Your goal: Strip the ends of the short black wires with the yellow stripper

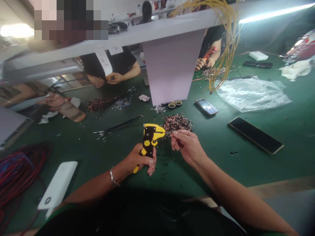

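Fingers point(151, 163) of the left hand point(139, 158) wrap firmly around the handles of a yellow-and-black hand tool point(147, 143), held upright with a slight tilt above a green bench point(216, 164). The left forearm reaches in from the lower left, a silver-colored bracelet point(112, 176) at the wrist, with the thumb laid across the grip. Opposite, the right hand point(189, 143) extends from the lower right, wrist raised, its fingers curled inward and the thumb and forefinger brought close together; whether they pinch a piece of wire is too small to tell. The tool's yellow nose points at those fingertips, near but apart from them. Just beyond both lies a heap of short wire pieces point(179, 123), its near edge beside the right fingertips. Long black wires point(123, 125) lie left of the tool, while a keypad phone point(207, 107) rests beyond the right hand.
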{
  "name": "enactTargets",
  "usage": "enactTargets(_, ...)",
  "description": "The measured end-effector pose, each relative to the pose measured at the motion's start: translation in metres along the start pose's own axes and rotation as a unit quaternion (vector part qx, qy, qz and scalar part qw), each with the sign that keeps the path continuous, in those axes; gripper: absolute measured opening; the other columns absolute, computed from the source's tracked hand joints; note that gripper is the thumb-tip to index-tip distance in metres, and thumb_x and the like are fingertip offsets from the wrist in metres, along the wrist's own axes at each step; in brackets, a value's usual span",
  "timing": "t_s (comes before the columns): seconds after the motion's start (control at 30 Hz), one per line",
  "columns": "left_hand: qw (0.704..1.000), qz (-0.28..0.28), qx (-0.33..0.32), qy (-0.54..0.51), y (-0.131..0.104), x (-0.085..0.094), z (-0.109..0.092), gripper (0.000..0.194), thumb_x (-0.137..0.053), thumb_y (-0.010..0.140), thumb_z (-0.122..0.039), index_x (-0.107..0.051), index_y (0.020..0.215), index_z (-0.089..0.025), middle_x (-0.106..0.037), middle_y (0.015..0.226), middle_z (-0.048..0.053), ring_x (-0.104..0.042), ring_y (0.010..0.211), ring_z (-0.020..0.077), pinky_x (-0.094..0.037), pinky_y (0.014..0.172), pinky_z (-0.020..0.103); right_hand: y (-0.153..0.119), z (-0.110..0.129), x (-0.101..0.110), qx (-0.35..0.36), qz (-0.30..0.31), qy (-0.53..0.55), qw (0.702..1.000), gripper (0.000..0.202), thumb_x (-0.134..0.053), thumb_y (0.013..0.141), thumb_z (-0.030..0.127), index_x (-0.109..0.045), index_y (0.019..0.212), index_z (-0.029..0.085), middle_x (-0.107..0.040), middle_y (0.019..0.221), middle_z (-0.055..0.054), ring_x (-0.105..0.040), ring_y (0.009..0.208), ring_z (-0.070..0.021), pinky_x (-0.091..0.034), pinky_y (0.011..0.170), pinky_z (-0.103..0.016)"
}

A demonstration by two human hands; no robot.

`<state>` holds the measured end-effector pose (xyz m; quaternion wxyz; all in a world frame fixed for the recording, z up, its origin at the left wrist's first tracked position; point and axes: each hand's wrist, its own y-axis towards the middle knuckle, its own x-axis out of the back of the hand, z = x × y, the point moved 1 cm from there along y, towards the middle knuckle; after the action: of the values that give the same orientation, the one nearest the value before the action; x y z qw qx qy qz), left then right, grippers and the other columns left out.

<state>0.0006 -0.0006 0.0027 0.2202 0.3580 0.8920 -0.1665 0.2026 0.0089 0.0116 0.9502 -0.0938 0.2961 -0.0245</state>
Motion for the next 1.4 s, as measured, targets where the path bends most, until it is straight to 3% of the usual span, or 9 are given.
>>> enactTargets(0.27, 0.999, -0.040, -0.009, 0.011, -0.001, 0.001, -0.003, 0.023, -0.079, 0.072, -0.017, -0.057, 0.076, -0.013, -0.052, 0.046, -0.005, -0.044, 0.033, 0.0072, -0.044, 0.036, 0.021, 0.000, -0.001, 0.000, -0.011, 0.014, 0.001, 1.000, 0.018, -0.081, 0.067, 0.031, -0.071, 0.062, 0.017, -0.063, 0.047, 0.002, -0.046, 0.036, -0.0079, -0.043, 0.041, -0.023)
enactTargets(0.4, 1.000, -0.025, -0.007, 0.000, 0.002, 0.000, -0.006, 0.025, -0.081, 0.067, -0.017, -0.060, 0.080, -0.012, -0.060, 0.059, -0.001, -0.056, 0.044, 0.0122, -0.052, 0.044, 0.028, 0.001, -0.001, 0.001, -0.011, 0.011, 0.000, 1.000, 0.017, -0.081, 0.067, 0.031, -0.072, 0.062, 0.017, -0.063, 0.047, 0.002, -0.046, 0.036, -0.0082, -0.043, 0.041, -0.023)
enactTargets(0.57, 0.999, -0.013, -0.035, -0.017, 0.005, 0.001, -0.010, 0.025, -0.079, 0.068, -0.016, -0.062, 0.086, -0.012, -0.062, 0.064, 0.001, -0.058, 0.049, 0.0139, -0.052, 0.049, 0.031, 0.003, 0.001, 0.003, 0.003, -0.009, 0.003, 1.000, 0.017, -0.081, 0.067, 0.030, -0.072, 0.063, 0.016, -0.064, 0.048, 0.002, -0.047, 0.036, -0.0080, -0.042, 0.040, -0.023)
enactTargets(0.73, 0.993, -0.084, -0.083, -0.008, 0.007, 0.012, -0.013, 0.026, -0.076, 0.069, -0.015, -0.062, 0.090, -0.012, -0.063, 0.071, 0.002, -0.059, 0.054, 0.0147, -0.052, 0.053, 0.033, 0.002, 0.001, 0.005, 0.031, -0.030, -0.015, 0.999, 0.016, -0.080, 0.067, 0.028, -0.072, 0.062, 0.016, -0.064, 0.048, 0.001, -0.050, 0.037, -0.0083, -0.038, 0.037, -0.021)
enactTargets(1.03, 0.984, -0.148, -0.099, 0.024, 0.011, 0.016, -0.013, 0.026, -0.077, 0.074, -0.022, -0.060, 0.089, -0.011, -0.062, 0.068, 0.002, -0.060, 0.055, 0.0155, -0.053, 0.056, 0.034, -0.003, -0.012, 0.000, -0.030, 0.048, -0.125, 0.991, 0.022, -0.081, 0.066, 0.034, -0.070, 0.059, 0.016, -0.065, 0.047, 0.000, -0.050, 0.035, -0.0082, -0.040, 0.037, -0.021)
enactTargets(1.17, 0.982, -0.160, -0.099, 0.025, 0.011, 0.016, -0.010, 0.025, -0.077, 0.068, -0.016, -0.060, 0.086, -0.011, -0.061, 0.069, 0.001, -0.059, 0.054, 0.0150, -0.054, 0.055, 0.035, -0.005, -0.017, -0.001, -0.047, 0.068, -0.145, 0.986, 0.023, -0.082, 0.066, 0.035, -0.071, 0.060, 0.016, -0.065, 0.047, 0.000, -0.050, 0.035, -0.0084, -0.040, 0.037, -0.021)
enactTargets(1.4, 0.985, -0.141, -0.103, 0.014, 0.011, 0.019, -0.009, 0.023, -0.073, 0.067, -0.011, -0.061, 0.087, -0.011, -0.062, 0.071, 0.001, -0.060, 0.055, 0.0151, -0.054, 0.055, 0.035, 0.000, -0.005, 0.005, 0.005, 0.005, -0.126, 0.992, 0.019, -0.080, 0.068, 0.031, -0.071, 0.061, 0.016, -0.063, 0.046, 0.000, -0.050, 0.035, -0.0088, -0.039, 0.036, -0.023)
